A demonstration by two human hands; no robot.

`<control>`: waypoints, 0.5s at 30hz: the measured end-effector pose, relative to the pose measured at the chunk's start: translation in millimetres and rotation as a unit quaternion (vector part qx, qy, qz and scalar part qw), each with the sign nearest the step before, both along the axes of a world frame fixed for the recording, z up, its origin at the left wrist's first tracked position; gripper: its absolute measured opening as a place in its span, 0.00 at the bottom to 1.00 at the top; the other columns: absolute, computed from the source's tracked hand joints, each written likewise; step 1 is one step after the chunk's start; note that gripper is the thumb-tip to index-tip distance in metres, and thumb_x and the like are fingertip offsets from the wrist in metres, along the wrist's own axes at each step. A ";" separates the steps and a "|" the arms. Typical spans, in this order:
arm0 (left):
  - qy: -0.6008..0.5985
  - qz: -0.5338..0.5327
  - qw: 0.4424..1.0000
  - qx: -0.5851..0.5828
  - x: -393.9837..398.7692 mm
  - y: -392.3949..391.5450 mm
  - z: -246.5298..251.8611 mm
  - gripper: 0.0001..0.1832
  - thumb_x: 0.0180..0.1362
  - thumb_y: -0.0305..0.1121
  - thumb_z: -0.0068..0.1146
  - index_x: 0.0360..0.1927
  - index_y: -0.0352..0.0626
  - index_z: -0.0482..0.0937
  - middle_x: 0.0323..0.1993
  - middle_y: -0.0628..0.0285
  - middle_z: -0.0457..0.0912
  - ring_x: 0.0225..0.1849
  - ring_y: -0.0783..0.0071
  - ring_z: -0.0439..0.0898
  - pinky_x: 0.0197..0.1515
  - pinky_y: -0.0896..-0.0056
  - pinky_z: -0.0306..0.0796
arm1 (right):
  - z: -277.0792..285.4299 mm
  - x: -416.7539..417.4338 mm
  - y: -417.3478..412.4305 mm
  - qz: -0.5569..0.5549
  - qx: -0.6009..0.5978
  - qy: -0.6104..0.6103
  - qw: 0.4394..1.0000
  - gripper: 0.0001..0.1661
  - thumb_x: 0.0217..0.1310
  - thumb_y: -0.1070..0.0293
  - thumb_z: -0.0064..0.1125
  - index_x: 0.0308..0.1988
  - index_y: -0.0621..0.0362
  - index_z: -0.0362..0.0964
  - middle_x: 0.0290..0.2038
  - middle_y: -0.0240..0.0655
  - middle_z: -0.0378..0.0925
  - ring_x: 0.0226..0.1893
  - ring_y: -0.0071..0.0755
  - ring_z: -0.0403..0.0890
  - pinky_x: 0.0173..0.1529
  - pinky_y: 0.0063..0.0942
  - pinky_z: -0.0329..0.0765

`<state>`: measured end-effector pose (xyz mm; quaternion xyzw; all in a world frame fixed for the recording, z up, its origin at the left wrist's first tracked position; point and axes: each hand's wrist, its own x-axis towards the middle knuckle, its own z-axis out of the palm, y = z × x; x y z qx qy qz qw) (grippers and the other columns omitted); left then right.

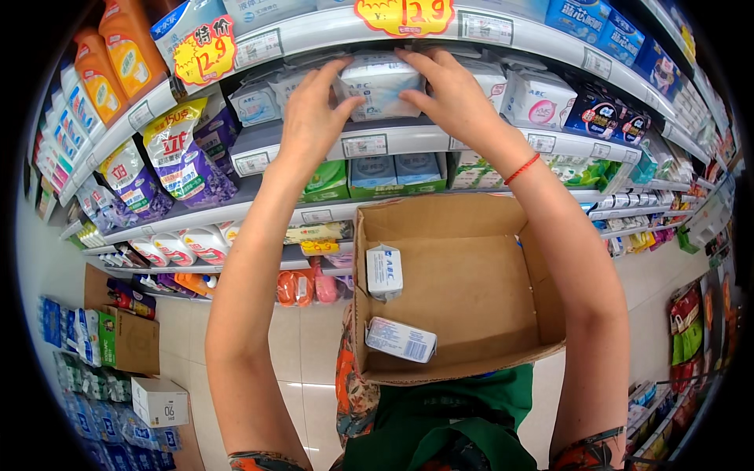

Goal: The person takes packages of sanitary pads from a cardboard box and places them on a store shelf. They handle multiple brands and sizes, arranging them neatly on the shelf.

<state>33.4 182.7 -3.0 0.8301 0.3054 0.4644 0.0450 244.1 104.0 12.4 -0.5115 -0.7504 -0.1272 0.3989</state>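
Observation:
A white plastic-wrapped sanitary pad pack (382,88) stands on the second shelf, between my hands. My left hand (318,109) touches its left side, thumb at the lower left edge. My right hand (450,97) is at its right side, fingers on the top edge and thumb at the front; a red cord circles that wrist. Whether the pack bears on the shelf is hard to tell. Below, an open cardboard box (447,282) rests against my body. Inside it, along the left side, lie a small white pack (384,272) and another white pack (402,340).
Similar packs (541,99) flank the hands. The upper shelf's edge (330,28), with price signs, curves close above them. Purple detergent bags (185,156) stand at left. Bottled-water bundles (106,418) and a white carton (159,401) sit on the floor at lower left.

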 end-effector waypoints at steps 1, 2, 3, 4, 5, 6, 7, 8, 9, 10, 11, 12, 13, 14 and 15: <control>0.005 0.001 1.000 -0.009 0.3 1.1 -1.9 0.31 0.51 0.31 0.71 0.60 0.48 0.75 0.49 0.55 0.80 0.39 0.66 0.84 0.44 0.67 0.76 | -1.3 0.4 0.8 -0.010 0.005 -0.013 1.000 0.30 0.56 0.68 0.66 0.59 0.59 0.69 0.46 0.50 0.73 0.44 0.55 0.77 0.52 0.43 0.76; 0.009 0.002 1.000 -0.018 0.4 1.7 -2.8 0.31 0.51 0.31 0.70 0.60 0.48 0.75 0.49 0.55 0.80 0.39 0.66 0.84 0.43 0.67 0.76 | -3.2 -0.4 0.6 -0.017 0.022 -0.029 0.999 0.29 0.55 0.68 0.66 0.58 0.59 0.70 0.47 0.50 0.73 0.45 0.55 0.77 0.52 0.43 0.76; 0.011 0.004 1.000 -0.016 0.2 1.1 -3.4 0.31 0.51 0.31 0.70 0.61 0.48 0.75 0.48 0.55 0.80 0.39 0.66 0.83 0.43 0.67 0.76 | -6.6 -1.8 0.3 -0.023 0.038 -0.045 0.998 0.29 0.54 0.68 0.66 0.57 0.59 0.71 0.48 0.50 0.73 0.46 0.54 0.77 0.53 0.42 0.76; 0.014 0.007 1.000 -0.015 0.1 -0.5 -3.8 0.30 0.51 0.32 0.70 0.61 0.49 0.76 0.47 0.55 0.80 0.40 0.65 0.83 0.44 0.67 0.76 | -8.3 -3.1 0.3 -0.029 0.054 -0.060 0.996 0.28 0.54 0.69 0.67 0.56 0.58 0.72 0.48 0.49 0.73 0.47 0.54 0.76 0.54 0.42 0.76; 0.016 0.010 1.000 -0.014 0.2 -2.3 -3.9 0.30 0.51 0.32 0.70 0.61 0.49 0.76 0.46 0.55 0.80 0.40 0.65 0.83 0.44 0.66 0.75 | -8.3 -4.1 0.5 -0.043 0.079 -0.082 0.992 0.28 0.53 0.69 0.67 0.55 0.59 0.73 0.49 0.49 0.73 0.49 0.53 0.76 0.54 0.42 0.76; 0.019 0.018 0.999 -0.021 2.0 -4.2 -3.6 0.30 0.52 0.32 0.70 0.61 0.49 0.76 0.46 0.56 0.80 0.42 0.64 0.82 0.45 0.66 0.75 | -8.7 -4.2 0.3 -0.060 0.103 -0.105 0.987 0.27 0.51 0.70 0.68 0.54 0.59 0.74 0.50 0.49 0.73 0.50 0.53 0.75 0.55 0.41 0.76; 0.021 0.027 0.999 -0.028 4.0 -6.7 -2.5 0.30 0.52 0.32 0.70 0.61 0.50 0.76 0.47 0.56 0.79 0.43 0.63 0.81 0.47 0.65 0.74 | -8.6 -4.7 -0.4 -0.076 0.126 -0.127 0.981 0.27 0.50 0.70 0.68 0.53 0.59 0.75 0.51 0.49 0.73 0.51 0.52 0.74 0.55 0.41 0.75; 0.024 0.035 0.998 -0.035 5.1 -8.5 -2.6 0.30 0.52 0.32 0.70 0.61 0.50 0.76 0.47 0.56 0.79 0.45 0.62 0.80 0.48 0.64 0.74 | -7.8 -5.3 -2.3 -0.081 0.122 -0.126 0.981 0.26 0.49 0.71 0.68 0.51 0.59 0.75 0.51 0.49 0.73 0.52 0.52 0.74 0.55 0.41 0.75; 0.018 0.043 0.999 0.006 5.0 -9.4 -3.1 0.30 0.51 0.32 0.70 0.61 0.51 0.76 0.48 0.56 0.78 0.46 0.61 0.79 0.50 0.63 0.73 | -4.5 -6.9 -5.5 -0.085 0.121 -0.124 0.981 0.25 0.49 0.72 0.68 0.50 0.60 0.75 0.52 0.49 0.73 0.52 0.52 0.73 0.56 0.41 0.75; 0.012 0.051 0.997 0.047 5.0 -10.3 -4.7 0.30 0.51 0.32 0.70 0.61 0.51 0.76 0.49 0.56 0.77 0.48 0.60 0.78 0.51 0.62 0.73 | -2.5 -8.2 -8.2 -0.089 0.120 -0.122 0.981 0.25 0.48 0.72 0.69 0.49 0.60 0.75 0.52 0.48 0.73 0.53 0.51 0.73 0.56 0.41 0.74; 0.005 0.059 0.994 0.088 4.9 -12.1 -5.4 0.30 0.51 0.32 0.70 0.61 0.51 0.77 0.50 0.56 0.77 0.50 0.58 0.77 0.52 0.62 0.72 | -2.6 -8.7 -9.7 -0.086 0.129 -0.119 0.981 0.24 0.48 0.73 0.68 0.48 0.60 0.75 0.53 0.48 0.72 0.53 0.51 0.73 0.56 0.41 0.74; 0.005 0.062 0.993 0.097 4.9 -15.0 -5.0 0.30 0.51 0.32 0.70 0.60 0.52 0.77 0.52 0.57 0.76 0.51 0.58 0.76 0.53 0.61 0.72 | -3.8 -8.8 -10.8 -0.082 0.138 -0.115 0.980 0.23 0.48 0.73 0.68 0.48 0.60 0.75 0.53 0.48 0.72 0.53 0.51 0.73 0.56 0.41 0.74; 0.005 0.065 0.992 0.105 5.1 -18.8 -4.0 0.30 0.50 0.32 0.70 0.60 0.52 0.77 0.53 0.57 0.75 0.52 0.57 0.75 0.53 0.61 0.71 | -4.6 -9.0 -12.7 -0.078 0.147 -0.111 0.980 0.22 0.48 0.73 0.68 0.47 0.60 0.75 0.53 0.48 0.72 0.53 0.51 0.73 0.57 0.41 0.74; 0.005 0.068 0.991 0.113 5.5 -22.9 -2.9 0.30 0.50 0.32 0.70 0.60 0.52 0.77 0.54 0.57 0.75 0.53 0.57 0.74 0.54 0.60 0.71 | -4.8 -9.5 -16.0 -0.074 0.151 -0.106 0.980 0.22 0.48 0.74 0.68 0.47 0.60 0.75 0.54 0.48 0.72 0.53 0.51 0.73 0.56 0.41 0.74; 0.005 0.064 0.991 0.120 5.4 -27.3 -1.5 0.30 0.50 0.32 0.70 0.59 0.52 0.77 0.54 0.57 0.75 0.53 0.57 0.74 0.54 0.60 0.71 | -4.9 -10.9 -20.4 -0.069 0.155 -0.101 0.980 0.22 0.49 0.74 0.67 0.47 0.60 0.75 0.54 0.48 0.72 0.53 0.51 0.73 0.56 0.41 0.74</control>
